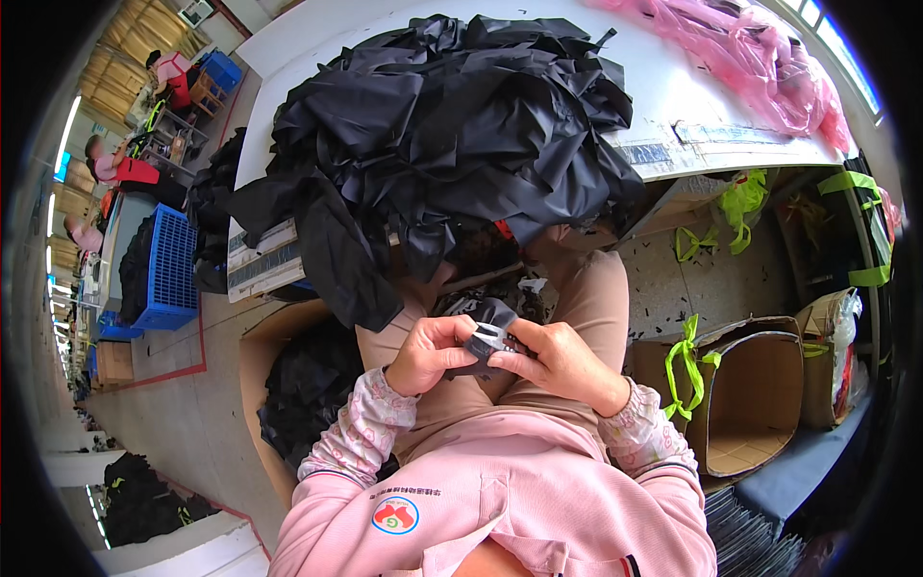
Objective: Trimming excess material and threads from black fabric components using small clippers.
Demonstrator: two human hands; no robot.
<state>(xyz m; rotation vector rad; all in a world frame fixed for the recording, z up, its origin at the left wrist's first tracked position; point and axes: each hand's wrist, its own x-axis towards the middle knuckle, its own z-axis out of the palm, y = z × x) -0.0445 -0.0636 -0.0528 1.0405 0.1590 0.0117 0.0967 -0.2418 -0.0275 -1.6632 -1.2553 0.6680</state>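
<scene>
Above my lap, both hands pinch a small black fabric piece (pixel 488 313) with a pale grey patch at its folded edge. My left hand (pixel 430 356) grips it from the left, thumb and forefinger pressed together. On the right side, my right hand (pixel 569 365) closes on the same piece, its thumb along the lower edge. Whether a small tool lies between the fingers I cannot make out. Just beyond my knees, a large heap of black fabric pieces (pixel 452 125) covers the white table (pixel 663 106) and hangs over its near edge.
A cardboard box (pixel 252 361) with black pieces stands at my left leg. Another carton (pixel 755 404), tied with a neon green strip, lies open at my right. Pink plastic sheeting (pixel 735 58) rests at the table's far right. Blue crates (pixel 173 269) and several people are off left.
</scene>
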